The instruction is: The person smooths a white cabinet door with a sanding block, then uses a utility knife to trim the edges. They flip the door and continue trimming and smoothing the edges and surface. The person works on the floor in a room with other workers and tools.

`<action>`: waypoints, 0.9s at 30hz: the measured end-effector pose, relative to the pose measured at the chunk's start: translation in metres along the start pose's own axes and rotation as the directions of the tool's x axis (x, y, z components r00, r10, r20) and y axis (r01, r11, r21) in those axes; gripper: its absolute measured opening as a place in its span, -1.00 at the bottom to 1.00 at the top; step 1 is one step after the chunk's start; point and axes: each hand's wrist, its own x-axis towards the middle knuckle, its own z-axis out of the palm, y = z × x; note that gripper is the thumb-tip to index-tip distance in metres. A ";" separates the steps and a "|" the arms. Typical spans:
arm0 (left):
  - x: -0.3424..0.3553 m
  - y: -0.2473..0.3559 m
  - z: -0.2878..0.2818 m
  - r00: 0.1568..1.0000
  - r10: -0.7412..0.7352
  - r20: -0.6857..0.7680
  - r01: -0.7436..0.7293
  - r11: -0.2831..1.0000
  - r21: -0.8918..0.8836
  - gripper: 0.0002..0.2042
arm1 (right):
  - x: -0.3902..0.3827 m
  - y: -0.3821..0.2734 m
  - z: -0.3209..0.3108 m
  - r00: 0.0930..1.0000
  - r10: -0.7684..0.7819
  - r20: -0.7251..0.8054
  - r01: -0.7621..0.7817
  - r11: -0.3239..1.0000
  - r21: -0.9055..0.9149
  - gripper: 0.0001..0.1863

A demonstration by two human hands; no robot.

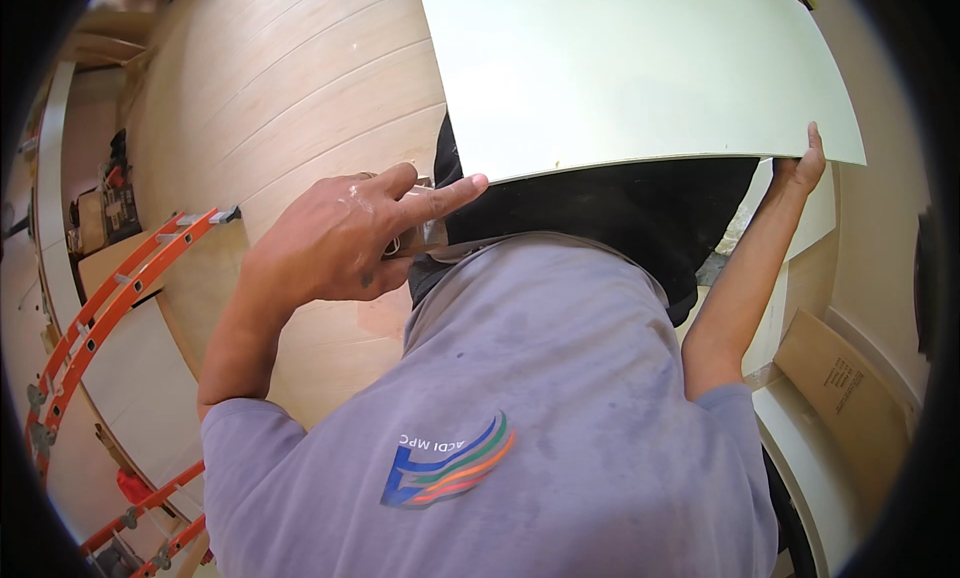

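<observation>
A large, pale white-green flat panel [640,73] lies in front of my body, its near edge just past my waist. My left hand [340,233] is closed around a small, flat, metallic-looking tool [432,233], mostly hidden by the fingers, so its exact kind is unclear. The index finger stretches out to the panel's near left corner. At the panel's near right end, my right hand [803,168] grips the edge, thumb up against it and the other fingers hidden underneath.
Wood-look planks [310,88] cover the floor on the left. An orange ladder [130,288] lies across the left side, with boxes [108,210] beyond it. A brown cardboard piece [845,398] leans by the wall [885,258] at the right. More pale boards [815,218] stand under the panel's right end.
</observation>
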 end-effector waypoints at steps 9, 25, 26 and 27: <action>0.002 0.002 0.006 0.999 0.002 -0.046 0.002 0.996 0.088 -0.06 | -0.004 0.002 0.003 1.000 -0.016 0.014 0.016 1.000 0.018 -0.53; 0.019 -0.018 0.016 0.990 0.049 0.130 -0.014 0.967 -0.255 -0.03 | -0.016 0.004 0.007 0.997 -0.062 0.049 0.063 0.998 -0.023 -0.49; 0.019 -0.017 0.014 0.988 0.047 0.145 -0.010 0.969 -0.246 -0.02 | -0.018 0.004 0.005 0.997 -0.059 0.049 0.060 0.998 -0.028 -0.49; 0.021 -0.017 0.012 0.987 0.068 0.146 -0.028 0.964 -0.264 -0.03 | -0.016 0.002 0.003 0.997 -0.062 0.046 0.064 0.998 -0.028 -0.49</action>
